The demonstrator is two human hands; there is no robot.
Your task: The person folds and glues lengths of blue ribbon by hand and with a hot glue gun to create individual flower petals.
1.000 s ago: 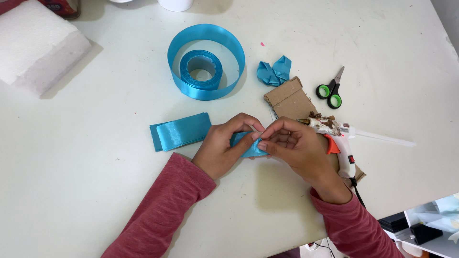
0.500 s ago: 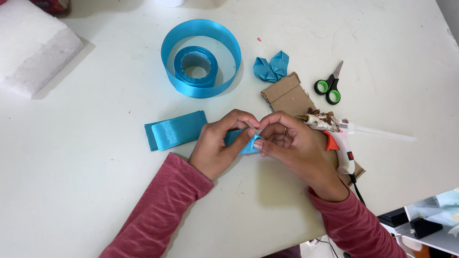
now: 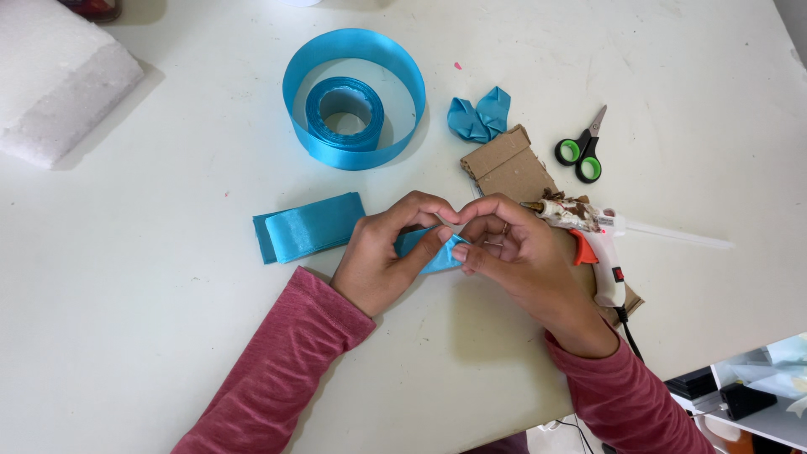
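Hands are meeting over the table (image 3: 168, 336): the left hand (image 3: 388, 256) and right hand (image 3: 513, 252) are both pinching a small blue ribbon piece (image 3: 430, 250) between their fingertips, low above the tabletop. Folded strips (image 3: 307, 227) are lying just left; a glue gun (image 3: 588, 240) is resting right, touching cardboard (image 3: 508, 164).

Small folded blue ribbon piece (image 3: 430, 250), satin-shiny, pinched just above the white table.
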